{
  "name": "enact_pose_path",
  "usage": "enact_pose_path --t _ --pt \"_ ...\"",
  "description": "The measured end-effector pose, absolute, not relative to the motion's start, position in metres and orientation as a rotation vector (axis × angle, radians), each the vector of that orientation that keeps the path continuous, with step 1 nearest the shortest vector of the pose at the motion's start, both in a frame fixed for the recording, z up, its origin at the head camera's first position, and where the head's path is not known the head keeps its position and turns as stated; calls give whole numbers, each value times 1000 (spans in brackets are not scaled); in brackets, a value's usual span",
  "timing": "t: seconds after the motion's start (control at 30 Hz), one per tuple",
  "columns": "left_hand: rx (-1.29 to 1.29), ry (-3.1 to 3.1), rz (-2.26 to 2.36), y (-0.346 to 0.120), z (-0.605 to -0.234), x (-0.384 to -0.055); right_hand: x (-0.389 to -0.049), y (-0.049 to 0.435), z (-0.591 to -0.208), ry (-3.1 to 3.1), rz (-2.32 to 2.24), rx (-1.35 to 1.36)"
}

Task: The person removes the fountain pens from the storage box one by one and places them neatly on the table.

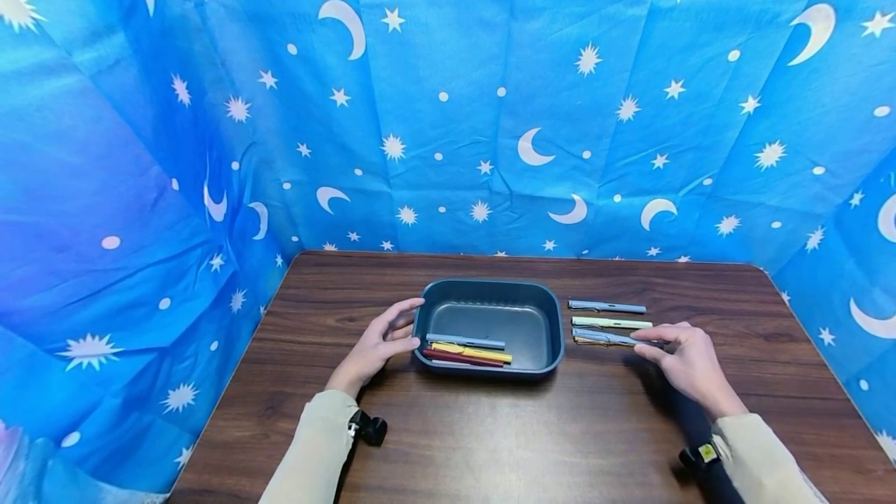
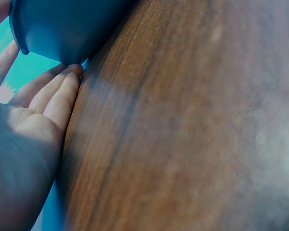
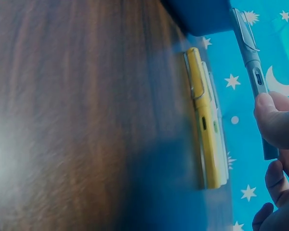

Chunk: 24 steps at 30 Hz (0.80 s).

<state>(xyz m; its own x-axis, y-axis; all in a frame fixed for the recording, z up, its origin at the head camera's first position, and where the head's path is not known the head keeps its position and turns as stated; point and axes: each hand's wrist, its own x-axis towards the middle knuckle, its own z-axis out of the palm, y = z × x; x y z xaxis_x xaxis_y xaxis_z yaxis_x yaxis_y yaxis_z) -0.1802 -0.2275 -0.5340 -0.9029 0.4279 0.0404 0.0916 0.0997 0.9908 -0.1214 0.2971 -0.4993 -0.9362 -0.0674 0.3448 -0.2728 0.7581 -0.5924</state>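
My left hand [image 1: 378, 344] rests against the left end of a dark blue-grey rectangular tray [image 1: 490, 317]. In the left wrist view, its mostly straight fingers [image 2: 60, 98] touch the outer wall of the tray [image 2: 62, 29]. Inside, along the near side, lie a blue pen [image 1: 465, 341], a yellow pen [image 1: 483, 352], a dark red pen [image 1: 465, 358] and a pale one partly hidden. To the right of the tray, my right hand [image 1: 689, 364] pinches a grey-blue pen [image 3: 250, 57] between thumb and fingers, raised above a yellow pen [image 3: 205, 125] on the table.
Beyond the held pen, a pale green pen [image 1: 612, 323] and another blue pen [image 1: 607, 306] lie side by side on the brown wooden table [image 1: 490, 442]. A blue cloth [image 1: 448, 99] with moons and stars hangs behind the table and at both sides.
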Motion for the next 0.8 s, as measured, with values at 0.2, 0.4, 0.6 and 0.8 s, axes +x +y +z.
enact_pose_path --t 0.2,0.4,0.6,0.8 --pt "509 2133 1868 -227 -534 -181 -118 302 -507 -2656 923 262" --pt "498 2124 1870 -227 -534 -180 -116 304 -514 -2670 909 268" --pt "487 2132 1858 -228 -533 -178 -113 304 -520 -2693 878 260" --pt "489 2138 1857 -228 -533 -179 -113 304 -522 -2706 865 249"
